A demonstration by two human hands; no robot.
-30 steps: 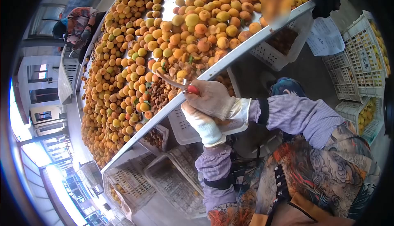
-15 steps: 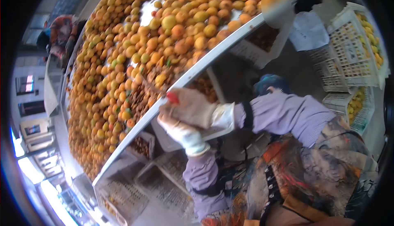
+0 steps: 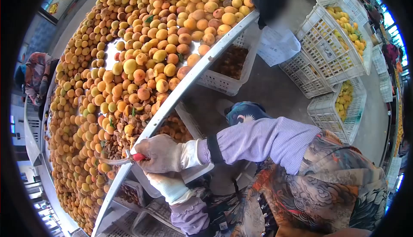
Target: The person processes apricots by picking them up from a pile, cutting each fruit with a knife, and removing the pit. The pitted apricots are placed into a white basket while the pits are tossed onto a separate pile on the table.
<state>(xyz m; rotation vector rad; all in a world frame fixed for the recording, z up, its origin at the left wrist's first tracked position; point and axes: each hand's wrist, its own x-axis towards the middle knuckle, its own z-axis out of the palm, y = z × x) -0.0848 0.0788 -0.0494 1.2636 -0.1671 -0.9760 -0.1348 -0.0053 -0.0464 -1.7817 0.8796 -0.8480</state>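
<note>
"Across the near rim of the worktop [image 3: 210, 57]: a red-handled tool [image 3: 138, 157], its pale curved end out over the heap. Which step, would you say?"

"My judgement: a holding step. Tool carried at the edge, no single piece of fruit seen being worked on it."

"Bearing and long axis?"

"Handle end buried in the hand; curved end leads away from the wearer, toward the pile. Axis crosses the rim, roughly level in my sight, with a shallow bow. Tip against the fruit or just above it: cannot tell."

"Grip?"

"Gloved right hand [image 3: 159, 153], clenched round the red handle. Left hand [image 3: 162, 184] tucked close beneath; its fingers are hidden, so no telling whether it holds anything."

"What does the next move call for?"

"Care, I'd judge: a firm handle, left fingers clear of that curved end."

"And outward?"

"Brown pieces [image 3: 112, 149] near the tool, then orange-yellow fruit [image 3: 130, 66] spread wide. Under the rim, a white crate [image 3: 219, 83]. On the wearer's right, stacked crates [image 3: 329, 50] bearing yellow fruit [image 3: 344, 26]. Beyond the far side, another person [image 3: 34, 78]."
</note>
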